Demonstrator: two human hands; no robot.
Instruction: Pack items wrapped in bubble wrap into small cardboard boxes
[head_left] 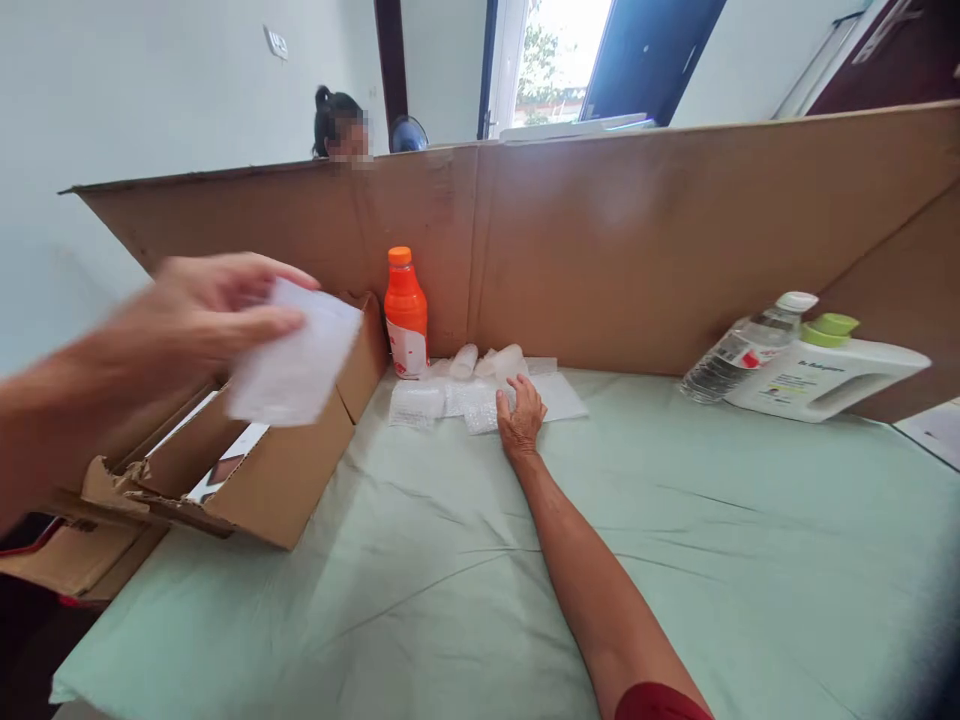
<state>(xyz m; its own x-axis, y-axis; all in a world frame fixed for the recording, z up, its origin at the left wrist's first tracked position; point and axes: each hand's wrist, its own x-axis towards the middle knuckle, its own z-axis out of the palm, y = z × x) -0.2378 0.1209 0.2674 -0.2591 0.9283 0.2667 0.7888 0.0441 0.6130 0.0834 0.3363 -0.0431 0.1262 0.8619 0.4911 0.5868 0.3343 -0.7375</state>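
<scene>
Hands: a light, limp white sheet (296,367) is pinched at its edge by the left hand (202,315); the right hand (520,415) is laid flat on soft bubble-wrap pieces (450,400).

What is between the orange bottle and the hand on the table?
In the head view, small bubble-wrap packets lie between the orange bottle and the right hand.

A makeshift packing station in a plain room: a cloth-covered table (675,560) was screened by cardboard partitions (675,250), beside an open carton (285,480).
</scene>
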